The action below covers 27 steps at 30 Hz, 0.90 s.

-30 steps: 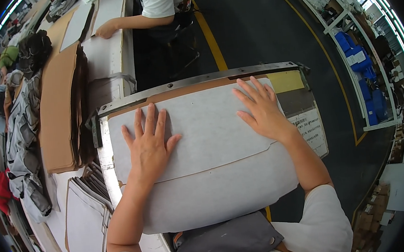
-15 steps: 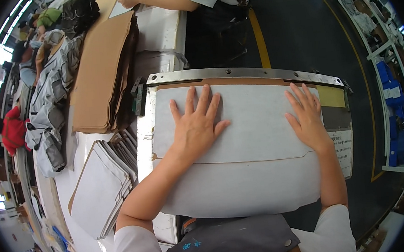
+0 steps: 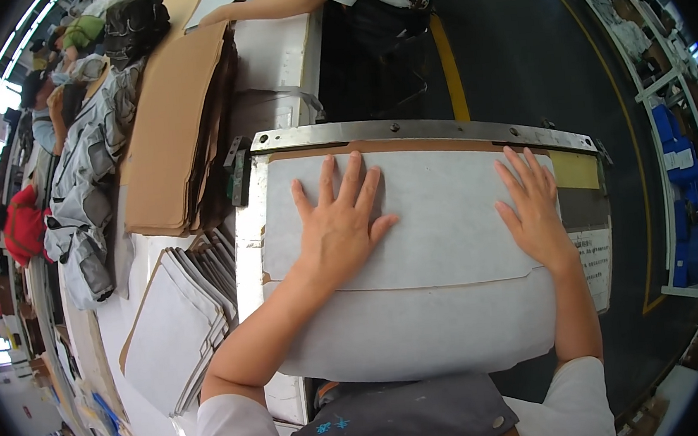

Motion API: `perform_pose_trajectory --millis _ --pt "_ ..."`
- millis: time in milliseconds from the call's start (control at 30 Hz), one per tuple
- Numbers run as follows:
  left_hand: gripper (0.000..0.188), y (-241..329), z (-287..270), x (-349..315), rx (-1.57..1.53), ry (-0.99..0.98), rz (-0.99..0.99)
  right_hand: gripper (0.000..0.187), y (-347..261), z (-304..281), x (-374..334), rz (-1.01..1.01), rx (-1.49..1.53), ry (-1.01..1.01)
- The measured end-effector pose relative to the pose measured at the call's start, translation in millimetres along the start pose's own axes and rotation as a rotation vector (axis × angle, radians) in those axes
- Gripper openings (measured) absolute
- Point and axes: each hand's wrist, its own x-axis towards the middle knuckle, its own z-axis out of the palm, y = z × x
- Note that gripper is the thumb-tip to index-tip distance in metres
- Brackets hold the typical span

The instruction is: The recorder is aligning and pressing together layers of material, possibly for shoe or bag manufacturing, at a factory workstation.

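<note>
A large pale grey-white sheet (image 3: 440, 210) lies flat on the work board in front of me. My left hand (image 3: 340, 231) rests palm down on its left half, fingers spread. On its right edge lies my right hand (image 3: 536, 210), also flat with fingers apart. Neither hand grips anything. A second pale panel (image 3: 425, 327) with rounded corners shows on the near side, past a long straight edge, and hangs toward my body. Along the far side runs a metal bar (image 3: 441, 130) with screws, and a thin brown strip shows between it and the sheet.
To the left stand a stack of brown sheets (image 3: 176, 133) and a pile of white-faced pieces (image 3: 172, 333). Grey cloth (image 3: 85, 191) lies beyond. A co-worker's arm (image 3: 272, 5) reaches across the far table. Shelving with blue bins (image 3: 676, 156) stands at right.
My hands stay flat in nearly the same places on the sheet. The co-worker's arm has moved slightly left and its hand is lower, by the brown stack. The view has shifted a little.
</note>
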Motion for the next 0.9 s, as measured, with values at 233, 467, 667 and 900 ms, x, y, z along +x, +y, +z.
perform_pose_trajectory --millis 233,467,667,900 --pt "0.063 -2.2 -0.6 -2.9 0.030 0.064 -0.002 0.056 -2.1 0.7 1.1 -0.027 0.004 0.072" --pt "0.067 -1.4 -4.2 -1.9 0.029 0.049 -0.012 0.050 -4.4 0.2 0.1 -0.012 0.038 0.107" --pt "0.068 -2.8 -3.7 -2.1 0.033 0.070 -0.001 0.049 -2.8 -1.6 1.3 -0.017 0.071 0.127" --pt "0.051 -15.9 -4.6 -0.8 -0.052 0.152 -0.038 0.047 18.0 -3.2 -3.4 0.158 0.121 0.249"
